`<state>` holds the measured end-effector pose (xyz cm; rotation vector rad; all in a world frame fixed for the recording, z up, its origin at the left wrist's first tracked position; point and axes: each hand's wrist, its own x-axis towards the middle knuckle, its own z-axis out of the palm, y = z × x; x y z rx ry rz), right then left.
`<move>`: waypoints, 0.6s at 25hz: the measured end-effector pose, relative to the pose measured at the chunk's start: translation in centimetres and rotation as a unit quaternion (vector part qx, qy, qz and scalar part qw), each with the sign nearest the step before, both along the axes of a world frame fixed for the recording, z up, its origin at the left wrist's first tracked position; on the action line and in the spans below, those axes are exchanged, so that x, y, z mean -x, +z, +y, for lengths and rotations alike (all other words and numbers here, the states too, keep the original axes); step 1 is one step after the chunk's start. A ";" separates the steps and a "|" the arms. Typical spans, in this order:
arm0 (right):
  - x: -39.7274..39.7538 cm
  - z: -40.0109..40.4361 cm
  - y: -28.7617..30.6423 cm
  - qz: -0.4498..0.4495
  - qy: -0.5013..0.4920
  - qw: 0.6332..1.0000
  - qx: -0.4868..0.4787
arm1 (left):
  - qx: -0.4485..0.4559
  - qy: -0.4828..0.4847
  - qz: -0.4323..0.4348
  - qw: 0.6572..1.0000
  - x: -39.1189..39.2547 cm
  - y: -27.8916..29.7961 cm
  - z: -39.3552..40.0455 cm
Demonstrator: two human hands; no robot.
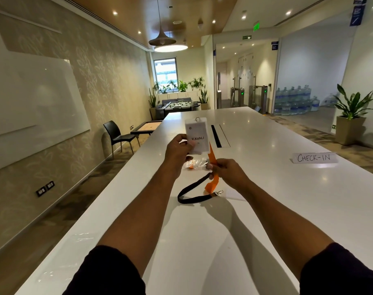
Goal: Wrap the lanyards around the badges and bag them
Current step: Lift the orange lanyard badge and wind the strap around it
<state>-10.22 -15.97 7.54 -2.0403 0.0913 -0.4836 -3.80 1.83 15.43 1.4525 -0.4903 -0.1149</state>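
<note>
Holding the badge (197, 135) upright above the tabletop (287, 199), my left hand (178, 149) grips it by its left edge, fingers curled round the clear sleeve, metal ring at the top, printed name facing me. My right hand (226, 169) sits lower and just to the right, fingers pinched on the orange lanyard (212, 167); the strap runs up from my pinch toward the badge's lower right corner and hangs down below my hand in a loose fold. Under both hands, on the tabletop, a black lanyard (194, 190) lies in an open loop, its metal clip (219, 192) near the end of the orange fold. Just beyond it, beneath the badge, lies a clear plastic bag (195, 162) with something orange inside; I can't make out more than that. Off to my right a folded paper sign (314, 158) reading CHECK-IN stands on the tabletop, well apart from everything else.
</note>
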 end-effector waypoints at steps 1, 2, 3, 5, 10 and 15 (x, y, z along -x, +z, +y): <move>0.3 0.1 -0.2 -0.004 0.017 1.000 -0.026 | 0.009 0.019 0.000 1.000 -0.2 0.6 0.1; 0.5 0.2 -0.4 -0.009 0.033 0.998 -0.044 | 0.013 0.041 -0.005 0.999 -0.5 1.1 0.2; 0.8 0.4 -0.5 -0.013 0.046 0.998 -0.051 | 0.015 0.061 -0.012 0.998 -0.7 1.6 0.2; 1.2 0.9 -0.5 -0.016 0.067 0.996 -0.058 | 0.020 0.084 -0.020 0.996 -1.1 2.4 0.2; 1.6 2.4 0.1 -0.035 0.090 0.992 -0.087 | -0.003 0.078 -0.024 0.997 -1.4 2.8 -0.2; 1.6 3.0 0.3 -0.074 0.047 0.991 -0.098 | -0.049 0.044 -0.038 0.997 -1.1 2.2 -0.5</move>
